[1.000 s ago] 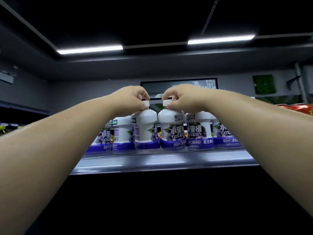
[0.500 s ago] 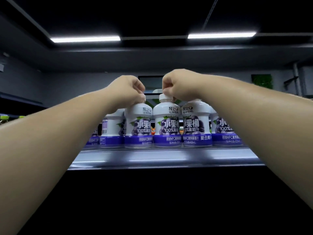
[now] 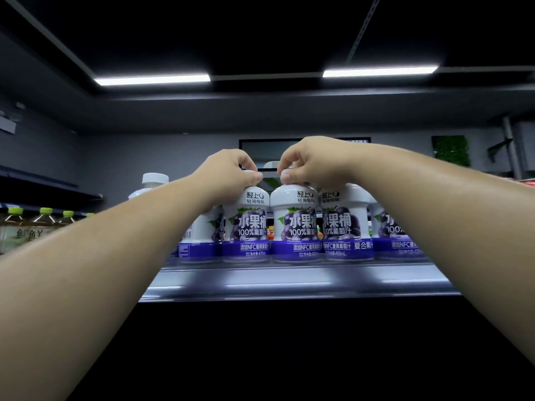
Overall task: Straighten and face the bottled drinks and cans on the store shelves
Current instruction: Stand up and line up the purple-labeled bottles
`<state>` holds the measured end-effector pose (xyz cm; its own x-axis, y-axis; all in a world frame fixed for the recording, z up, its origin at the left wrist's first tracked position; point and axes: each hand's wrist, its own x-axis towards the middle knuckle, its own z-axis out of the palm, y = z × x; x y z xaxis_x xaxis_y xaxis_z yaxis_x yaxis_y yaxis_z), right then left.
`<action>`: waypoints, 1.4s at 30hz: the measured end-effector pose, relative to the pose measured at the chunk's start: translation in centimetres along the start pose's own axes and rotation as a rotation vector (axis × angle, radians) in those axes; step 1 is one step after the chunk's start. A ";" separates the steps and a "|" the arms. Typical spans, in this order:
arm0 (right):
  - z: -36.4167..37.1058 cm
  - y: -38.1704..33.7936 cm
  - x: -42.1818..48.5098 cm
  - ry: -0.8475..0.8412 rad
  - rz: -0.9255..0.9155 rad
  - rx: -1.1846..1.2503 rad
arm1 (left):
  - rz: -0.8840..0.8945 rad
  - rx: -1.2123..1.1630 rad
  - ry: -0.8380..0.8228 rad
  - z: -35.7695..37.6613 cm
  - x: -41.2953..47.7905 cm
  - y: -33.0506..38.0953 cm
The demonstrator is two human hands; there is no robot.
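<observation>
Up high, the left grip pinches the cap of one grape bottle while the right grip pinches the cap of its neighbour. Both stand upright, side by side, labels forward, in the row on the shelf. Green-capped bottles stand far left.

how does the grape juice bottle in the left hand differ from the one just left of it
The left hand grips the held grape juice bottle by its cap; no hand holds the neighbour bottle. The held grape juice bottle's label faces front; the neighbour bottle is turned, barcode showing. The left forearm hides much of the neighbour bottle, little of the held one. Both are white with purple bands, upright on one shelf.
</observation>
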<state>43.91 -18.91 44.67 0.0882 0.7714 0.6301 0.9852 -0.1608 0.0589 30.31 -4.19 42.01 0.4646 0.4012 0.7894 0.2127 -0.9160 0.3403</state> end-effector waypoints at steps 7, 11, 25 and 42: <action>0.3 0.6 0.0 -0.003 0.017 0.081 | 0.029 -0.058 -0.066 -0.6 -0.5 0.0; 0.5 0.7 -0.2 0.012 0.012 0.093 | 0.052 -0.108 -0.054 -0.4 -0.7 -0.1; 0.8 0.5 -0.4 0.045 0.055 0.093 | 0.090 -0.039 -0.114 -1.0 -1.4 -0.5; 2.8 -8.9 2.3 0.103 -0.048 0.091 | 0.044 0.291 0.043 -10.0 -4.6 -6.7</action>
<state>35.79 -14.00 43.39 0.0298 0.7092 0.7044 0.9976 -0.0654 0.0237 18.15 0.00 41.22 0.4434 0.3546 0.8232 0.4337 -0.8886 0.1492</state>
